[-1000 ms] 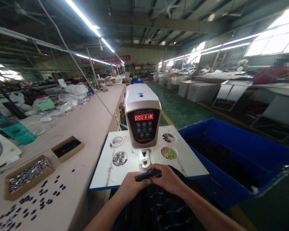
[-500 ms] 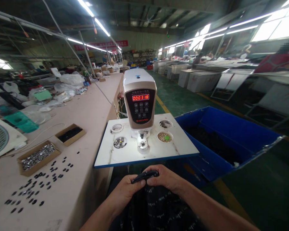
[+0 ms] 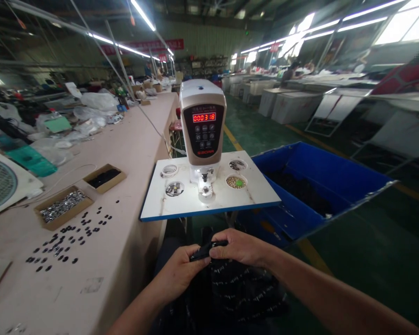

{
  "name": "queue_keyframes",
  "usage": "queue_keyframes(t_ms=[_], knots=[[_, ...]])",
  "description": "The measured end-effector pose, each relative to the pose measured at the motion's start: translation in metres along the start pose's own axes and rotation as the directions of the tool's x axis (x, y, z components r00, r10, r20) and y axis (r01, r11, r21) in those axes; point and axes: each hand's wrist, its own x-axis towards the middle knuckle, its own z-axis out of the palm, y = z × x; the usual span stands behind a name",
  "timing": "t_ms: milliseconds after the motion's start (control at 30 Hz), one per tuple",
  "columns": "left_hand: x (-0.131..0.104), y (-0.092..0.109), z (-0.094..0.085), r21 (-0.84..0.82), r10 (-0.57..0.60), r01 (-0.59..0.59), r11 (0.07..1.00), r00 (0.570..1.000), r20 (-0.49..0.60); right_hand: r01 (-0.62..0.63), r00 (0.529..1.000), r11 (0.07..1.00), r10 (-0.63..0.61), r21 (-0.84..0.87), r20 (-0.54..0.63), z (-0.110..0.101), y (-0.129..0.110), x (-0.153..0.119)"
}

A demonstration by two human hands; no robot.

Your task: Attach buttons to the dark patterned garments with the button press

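Head view: at lower centre, the left hand [image 3: 182, 266] and right hand [image 3: 238, 249] clamp the dark printed cloth [image 3: 244, 293] by its upper edge, apparently to steady it, below the machine [image 3: 204, 128].

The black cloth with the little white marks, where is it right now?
In the head view, the black cloth is at the bottom middle, held in the left hand and right hand, nearer the camera than the white board.

Pale table [image 3: 132, 135] — boxes [image 3: 72, 213], black discs [image 3: 75, 261]
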Motion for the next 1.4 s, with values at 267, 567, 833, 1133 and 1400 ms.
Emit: queue_keyframes(t_ms=[267,567,833,1133,1400], knots=[[-0.014,0.0,0.002,-0.102,-0.111,0.112,0.988,0.994,0.022,-0.013,1.0,1.0,0.013,0.008,0.014,0.013,0.0,-0.009],[-0.022,0.002,-0.011,-0.121,-0.156,0.189,0.975,0.959,0.238,-0.052,0.992,0.989,0.036,0.136,0.12,0.013,-0.007,-0.015],[-0.02,0.049,-0.018,0.595,0.171,-0.165,0.787,0.984,0.046,0.008,1.0,1.0,-0.008,0.015,0.027,0.013,-0.008,-0.01],[-0.012,0.03,-0.013,0.26,-0.097,0.054,0.964,0.983,0.158,0.106,0.993,0.977,-0.094,-0.183,0.07,0.006,-0.027,-0.014],[-0.018,0.02,-0.011,0.138,-0.135,0.11,0.984,0.972,0.19,0.021,0.992,0.981,0.004,-0.191,0.126,0.008,-0.018,-0.011]])
